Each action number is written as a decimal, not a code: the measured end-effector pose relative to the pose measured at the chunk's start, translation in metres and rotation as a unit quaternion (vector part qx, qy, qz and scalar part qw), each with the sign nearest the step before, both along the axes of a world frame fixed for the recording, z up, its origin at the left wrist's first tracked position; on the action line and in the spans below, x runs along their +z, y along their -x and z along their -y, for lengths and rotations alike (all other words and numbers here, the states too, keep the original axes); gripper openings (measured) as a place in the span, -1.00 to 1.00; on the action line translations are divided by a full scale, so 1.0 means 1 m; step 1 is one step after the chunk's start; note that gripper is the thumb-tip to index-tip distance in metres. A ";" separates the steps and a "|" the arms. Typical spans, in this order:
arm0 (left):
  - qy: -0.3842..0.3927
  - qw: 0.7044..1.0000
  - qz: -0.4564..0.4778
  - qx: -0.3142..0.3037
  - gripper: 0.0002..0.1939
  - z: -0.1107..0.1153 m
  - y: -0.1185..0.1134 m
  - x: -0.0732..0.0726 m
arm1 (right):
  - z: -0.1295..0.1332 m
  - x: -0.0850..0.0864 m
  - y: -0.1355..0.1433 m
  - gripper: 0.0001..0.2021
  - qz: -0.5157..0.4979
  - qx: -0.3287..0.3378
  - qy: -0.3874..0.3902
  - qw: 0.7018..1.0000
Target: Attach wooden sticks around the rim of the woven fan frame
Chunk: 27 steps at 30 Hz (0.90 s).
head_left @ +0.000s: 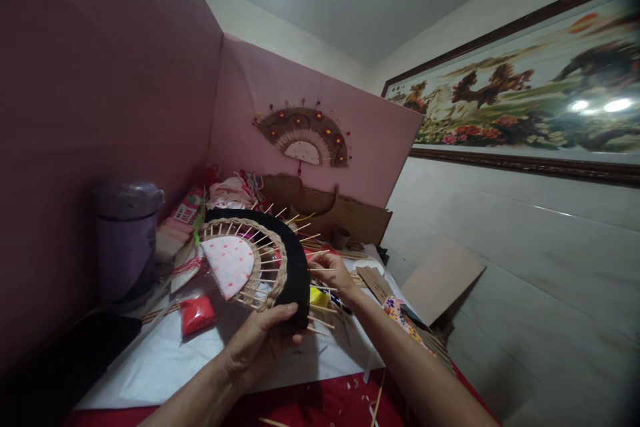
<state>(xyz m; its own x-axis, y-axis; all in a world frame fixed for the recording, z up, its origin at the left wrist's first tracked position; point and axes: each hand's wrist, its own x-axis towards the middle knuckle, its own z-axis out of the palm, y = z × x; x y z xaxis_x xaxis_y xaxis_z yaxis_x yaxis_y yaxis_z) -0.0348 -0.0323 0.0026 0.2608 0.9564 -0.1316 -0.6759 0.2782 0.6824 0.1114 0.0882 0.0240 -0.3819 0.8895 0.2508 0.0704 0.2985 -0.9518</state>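
A half-round craft fan [297, 267] is held up above the table, tilted. It has a white, pink-dotted half-disc at its centre, a woven twine band, thin wooden sticks fanning out, and a wide black outer band. My left hand [263, 340] grips its lower right edge, thumb on the front of the black band and fingers behind. At the right edge my right hand [333, 275] has its fingers closed around the stick ends that stick out past the black band. Which stick it pinches is partly hidden.
A red packet [197, 315] lies on the white sheet [150, 367]. Left stands a purple bin [125, 247]. A finished-looking fan [303, 137] hangs on the pink board [370, 153]. Sticks, cardboard strips [375, 282] and a yellow piece [320, 297] lie to the right.
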 end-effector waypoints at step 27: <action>0.000 1.000 -0.001 -0.011 -0.87 0.003 -0.001 0.004 | -0.037 0.043 -0.019 -0.83 0.111 -0.045 -0.171 0.978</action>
<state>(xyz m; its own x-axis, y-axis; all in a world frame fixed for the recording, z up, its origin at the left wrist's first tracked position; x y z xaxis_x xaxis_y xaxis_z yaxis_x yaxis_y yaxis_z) -0.0335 -0.0353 0.0069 0.2823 0.9503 -0.1315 -0.6674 0.2930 0.6846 0.1303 0.1252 0.0674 -0.3842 0.8005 0.4600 0.3053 0.5804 -0.7549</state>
